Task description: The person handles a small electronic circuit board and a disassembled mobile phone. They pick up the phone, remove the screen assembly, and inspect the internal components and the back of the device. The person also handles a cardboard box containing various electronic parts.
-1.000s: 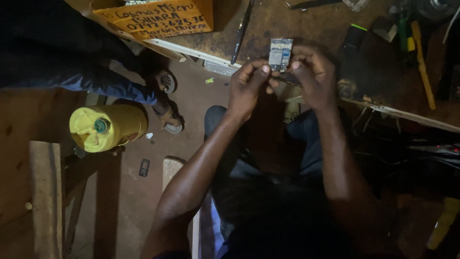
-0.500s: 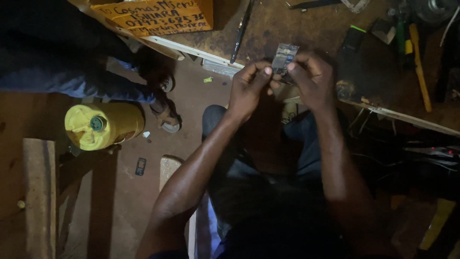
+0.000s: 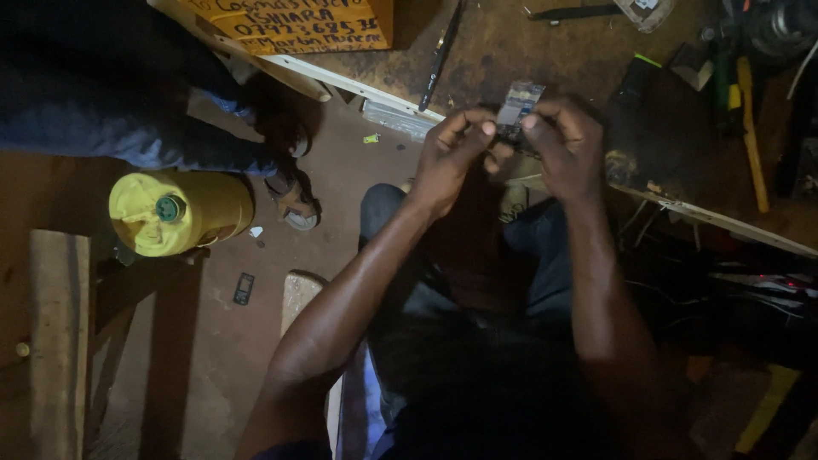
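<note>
Overhead, an orange board [image 3: 298, 21] with dark handwriting lies at eleven o'clock, its pale edge slanting along the bench [image 3: 545, 60] rim. A yellow jerrycan [image 3: 183, 211] with a green cap rests on the bare earth floor [image 3: 341, 179] at nine o'clock. Both hands, left hand [image 3: 452, 162] and right hand [image 3: 567, 145], pinch a small grey rectangular device [image 3: 518, 109] above the bench edge, its long axis tilted towards one o'clock.

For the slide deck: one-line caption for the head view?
Both hands, left hand and right hand, pinch a small circuit board over a cluttered workbench; yellow jerrycan on the floor.
</note>
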